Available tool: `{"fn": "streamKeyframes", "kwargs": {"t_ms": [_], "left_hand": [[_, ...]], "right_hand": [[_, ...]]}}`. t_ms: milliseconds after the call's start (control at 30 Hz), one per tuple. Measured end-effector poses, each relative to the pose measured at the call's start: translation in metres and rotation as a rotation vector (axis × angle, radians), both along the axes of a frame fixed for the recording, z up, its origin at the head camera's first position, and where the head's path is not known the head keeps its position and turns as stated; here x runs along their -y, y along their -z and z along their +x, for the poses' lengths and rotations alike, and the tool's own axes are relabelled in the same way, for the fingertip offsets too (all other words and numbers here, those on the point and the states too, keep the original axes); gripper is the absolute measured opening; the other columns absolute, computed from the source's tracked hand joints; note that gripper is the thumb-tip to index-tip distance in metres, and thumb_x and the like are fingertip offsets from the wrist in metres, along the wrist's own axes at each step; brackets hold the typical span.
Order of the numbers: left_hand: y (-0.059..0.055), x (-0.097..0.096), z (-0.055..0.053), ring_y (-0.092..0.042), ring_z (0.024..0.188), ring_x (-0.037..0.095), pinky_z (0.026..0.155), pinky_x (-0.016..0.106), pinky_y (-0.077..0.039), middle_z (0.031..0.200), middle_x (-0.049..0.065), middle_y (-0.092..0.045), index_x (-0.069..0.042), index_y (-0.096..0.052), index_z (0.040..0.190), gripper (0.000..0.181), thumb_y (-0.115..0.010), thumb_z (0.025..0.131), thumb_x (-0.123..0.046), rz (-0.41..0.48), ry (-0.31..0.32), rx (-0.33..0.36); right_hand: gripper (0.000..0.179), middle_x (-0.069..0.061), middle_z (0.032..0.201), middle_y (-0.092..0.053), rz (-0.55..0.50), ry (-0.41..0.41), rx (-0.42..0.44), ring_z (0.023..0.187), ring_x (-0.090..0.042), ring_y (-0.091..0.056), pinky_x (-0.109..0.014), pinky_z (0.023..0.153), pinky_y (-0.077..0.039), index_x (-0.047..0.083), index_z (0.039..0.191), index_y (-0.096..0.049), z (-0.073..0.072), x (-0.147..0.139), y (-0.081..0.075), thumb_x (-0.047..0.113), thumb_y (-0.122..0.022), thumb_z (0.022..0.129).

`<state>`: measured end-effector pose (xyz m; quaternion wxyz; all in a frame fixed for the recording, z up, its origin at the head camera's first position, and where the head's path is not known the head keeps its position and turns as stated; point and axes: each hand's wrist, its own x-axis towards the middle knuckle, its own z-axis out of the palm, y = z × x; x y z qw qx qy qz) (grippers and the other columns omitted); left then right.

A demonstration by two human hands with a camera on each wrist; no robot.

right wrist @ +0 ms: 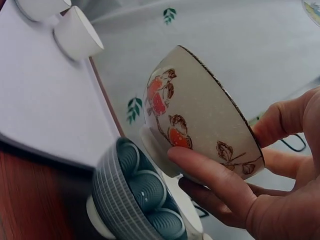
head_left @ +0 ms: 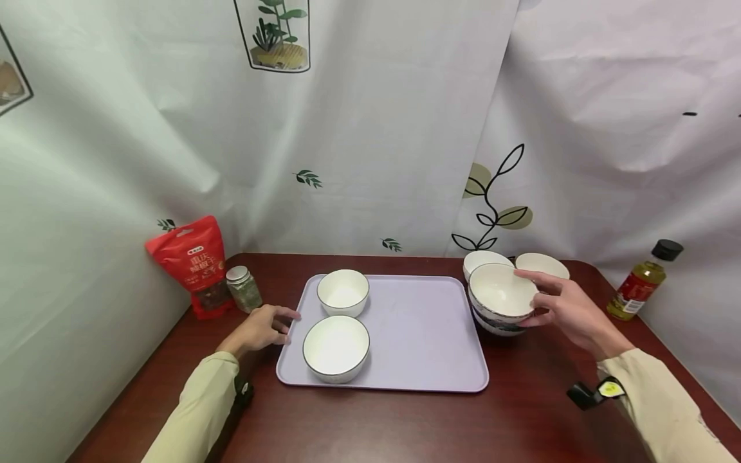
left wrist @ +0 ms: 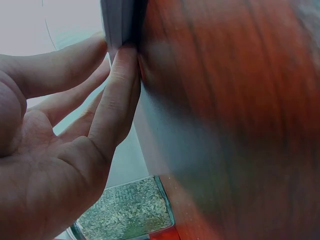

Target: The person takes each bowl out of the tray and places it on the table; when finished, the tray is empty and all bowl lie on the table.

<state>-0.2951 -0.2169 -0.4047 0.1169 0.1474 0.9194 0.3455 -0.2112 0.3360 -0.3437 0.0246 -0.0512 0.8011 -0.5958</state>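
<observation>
Over on the right, my right hand (head_left: 570, 312) grips a white bowl (head_left: 500, 292) by its side, thumb at the rim. Red fruit and brown leaves decorate this bowl's outside in the right wrist view, where it is tilted. Just beneath it is a blue-patterned bowl (right wrist: 112, 187), largely covered in the head view. My left hand (head_left: 260, 329) is at the left edge of a pale lilac tray (head_left: 417, 334), pinching the rim between thumb and fingers. Two white bowls with dark rims, a far one (head_left: 343, 290) and a near one (head_left: 336, 347), stand on the tray's left side.
Behind the held bowl are two more white bowls, one left (head_left: 485, 258) and one right (head_left: 543, 263). A red pouch (head_left: 193, 263) and a glass jar (head_left: 246, 290) stand at the back left. An oil bottle (head_left: 642, 281) is at far right. Cloth walls bound the table (head_left: 370, 424).
</observation>
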Motion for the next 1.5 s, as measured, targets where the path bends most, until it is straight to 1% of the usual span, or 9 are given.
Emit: {"fn": "streamKeyframes", "kwargs": {"t_ms": [300, 500, 600, 700, 867, 1067, 1233, 1367, 1500], "left_hand": [[-0.003, 0.005, -0.001, -0.069, 0.090, 0.024, 0.073, 0.034, -0.060, 0.119, 0.025, -0.066, 0.003, -0.068, 0.122, 0.046, -0.075, 0.076, 0.009, 0.004, 0.007, -0.003], [-0.004, 0.006, 0.000, -0.070, 0.092, 0.026, 0.073, 0.035, -0.060, 0.120, 0.026, -0.066, 0.004, -0.067, 0.121, 0.047, -0.075, 0.075, 0.010, 0.013, 0.022, -0.015], [-0.004, 0.004, 0.000, -0.070, 0.092, 0.025, 0.073, 0.035, -0.060, 0.120, 0.026, -0.066, 0.004, -0.067, 0.122, 0.048, -0.075, 0.076, 0.009, 0.012, 0.027, -0.013], [-0.003, 0.002, 0.000, -0.070, 0.092, 0.025, 0.074, 0.035, -0.060, 0.121, 0.026, -0.066, 0.003, -0.067, 0.123, 0.048, -0.074, 0.077, 0.009, 0.011, 0.031, -0.006], [-0.004, 0.000, 0.000, -0.069, 0.093, 0.025, 0.076, 0.036, -0.061, 0.124, 0.026, -0.065, 0.002, -0.067, 0.124, 0.047, -0.074, 0.078, 0.008, 0.004, 0.015, 0.011], [-0.003, -0.001, -0.001, -0.069, 0.094, 0.025, 0.078, 0.037, -0.061, 0.123, 0.024, -0.066, 0.001, -0.067, 0.124, 0.046, -0.074, 0.079, 0.008, -0.002, -0.005, 0.029], [-0.002, 0.000, 0.000, -0.069, 0.095, 0.025, 0.078, 0.036, -0.060, 0.123, 0.024, -0.066, 0.002, -0.067, 0.125, 0.047, -0.073, 0.079, 0.008, -0.001, 0.000, 0.032], [-0.003, -0.001, 0.000, -0.069, 0.094, 0.025, 0.077, 0.036, -0.060, 0.122, 0.024, -0.066, 0.002, -0.067, 0.124, 0.046, -0.074, 0.079, 0.008, 0.004, 0.004, 0.031], [-0.004, 0.000, 0.000, -0.069, 0.094, 0.025, 0.077, 0.037, -0.060, 0.121, 0.025, -0.065, 0.002, -0.067, 0.124, 0.047, -0.074, 0.078, 0.008, 0.005, 0.012, 0.031]], "right_hand": [[0.054, -0.011, 0.145, -0.031, 0.003, 0.053, -0.020, 0.094, -0.006, -0.069, -0.041, 0.076, -0.062, -0.001, 0.154, -0.033, 0.012, -0.031, 0.008, 0.000, -0.040, 0.100], [0.050, 0.012, 0.124, -0.045, -0.111, 0.095, -0.007, 0.090, -0.007, -0.071, -0.040, 0.073, -0.062, 0.011, 0.151, -0.040, 0.017, -0.056, 0.015, 0.001, -0.042, 0.102], [0.050, 0.015, 0.119, -0.048, -0.184, 0.106, -0.013, 0.089, -0.008, -0.072, -0.039, 0.072, -0.062, 0.017, 0.146, -0.047, 0.021, -0.068, 0.017, -0.002, -0.042, 0.101], [0.053, 0.013, 0.118, -0.048, -0.260, 0.130, -0.005, 0.088, -0.008, -0.073, -0.041, 0.072, -0.062, 0.023, 0.140, -0.053, 0.025, -0.078, 0.018, -0.007, -0.042, 0.098], [0.056, 0.007, 0.119, -0.040, -0.303, 0.173, 0.018, 0.087, -0.006, -0.071, -0.041, 0.073, -0.062, 0.030, 0.131, -0.059, 0.028, -0.088, 0.022, -0.010, -0.041, 0.097], [0.058, 0.008, 0.111, -0.046, -0.376, 0.182, 0.039, 0.083, -0.010, -0.073, -0.040, 0.071, -0.062, 0.033, 0.118, -0.066, 0.029, -0.097, 0.030, -0.012, -0.038, 0.096], [0.055, 0.005, 0.116, -0.042, -0.381, 0.199, 0.077, 0.083, -0.011, -0.073, -0.039, 0.072, -0.062, 0.035, 0.117, -0.065, 0.028, -0.102, 0.041, -0.009, -0.038, 0.097], [0.054, 0.007, 0.112, -0.046, -0.377, 0.198, 0.100, 0.083, -0.012, -0.074, -0.039, 0.073, -0.063, 0.035, 0.117, -0.064, 0.027, -0.106, 0.051, -0.008, -0.040, 0.098], [0.054, -0.020, 0.123, -0.039, -0.342, 0.211, 0.121, 0.082, -0.012, -0.073, -0.041, 0.074, -0.062, 0.036, 0.118, -0.063, 0.024, -0.107, 0.057, -0.009, -0.040, 0.097]]}}
